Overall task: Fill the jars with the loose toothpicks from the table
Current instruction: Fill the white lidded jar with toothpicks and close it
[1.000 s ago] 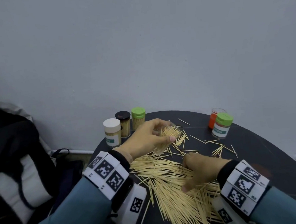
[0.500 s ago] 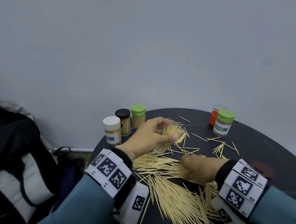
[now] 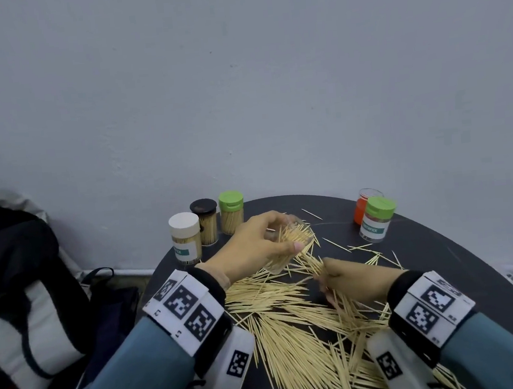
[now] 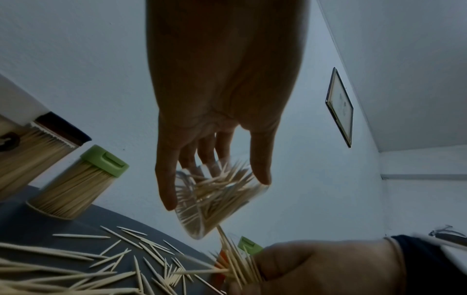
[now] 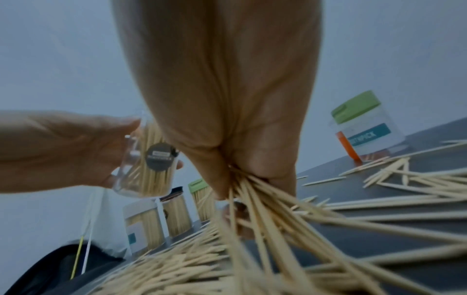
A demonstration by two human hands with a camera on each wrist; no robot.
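My left hand (image 3: pixel 260 247) grips a clear open jar (image 3: pixel 281 254), tilted and partly filled with toothpicks, held above the black round table (image 3: pixel 443 258). The same jar (image 4: pixel 215 201) shows in the left wrist view and again as the jar (image 5: pixel 144 169) in the right wrist view. My right hand (image 3: pixel 338 280) pinches a bundle of toothpicks (image 3: pixel 313 264) just below and right of the jar's mouth; the bundle (image 5: pixel 252 191) fans out from my fingers. A big heap of loose toothpicks (image 3: pixel 293 332) covers the near table.
Three filled, capped jars stand at the back left: white lid (image 3: pixel 185 235), black lid (image 3: pixel 205 221), green lid (image 3: pixel 231 212). At the back right stand a green-lidded jar (image 3: pixel 376 218) and an orange one (image 3: pixel 363 207). A dark bag (image 3: pixel 23 295) sits left of the table.
My right hand rose off the heap with a pinched bundle of toothpicks and moved up toward the jar. The left hand kept holding the tilted jar in nearly the same place.
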